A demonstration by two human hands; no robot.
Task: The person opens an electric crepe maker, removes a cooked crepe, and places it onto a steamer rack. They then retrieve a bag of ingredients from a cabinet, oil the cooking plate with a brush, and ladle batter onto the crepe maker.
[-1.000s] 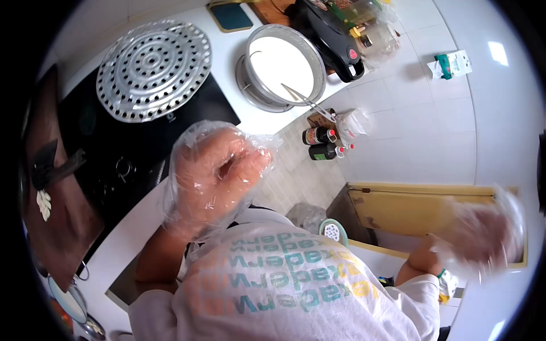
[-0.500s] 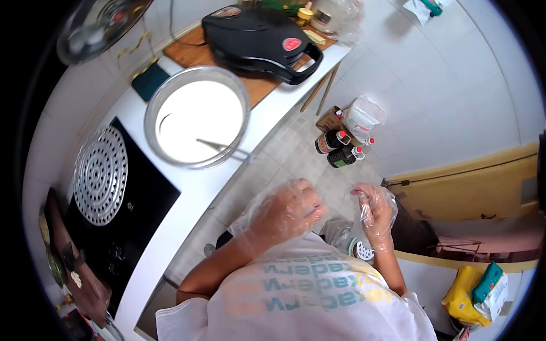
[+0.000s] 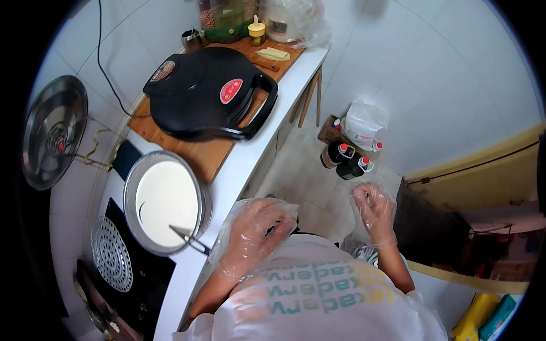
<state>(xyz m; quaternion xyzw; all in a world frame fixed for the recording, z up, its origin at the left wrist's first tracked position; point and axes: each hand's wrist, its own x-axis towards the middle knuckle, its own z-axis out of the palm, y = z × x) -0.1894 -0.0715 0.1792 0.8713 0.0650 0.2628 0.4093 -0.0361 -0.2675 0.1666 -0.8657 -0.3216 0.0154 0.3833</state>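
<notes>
Just right of the round steel pot (image 3: 131, 196) of creamy white liquid (image 3: 170, 199): left hand (image 3: 250, 236) in clear plastic glove (image 3: 227, 232), fingers loosely curled about a gap, nothing seen held. Farther right of the pot: right hand (image 3: 372, 213), likewise gloved, fingers bent toward the thumb, whether tips meet cannot be told. Progress, as judged: both hands gloved, pot filled; slim metal utensil (image 3: 190, 240) leaning in the pot, not taken up, and black rounded plastic appliance (image 3: 199, 94) beyond the pot, unopened
</notes>
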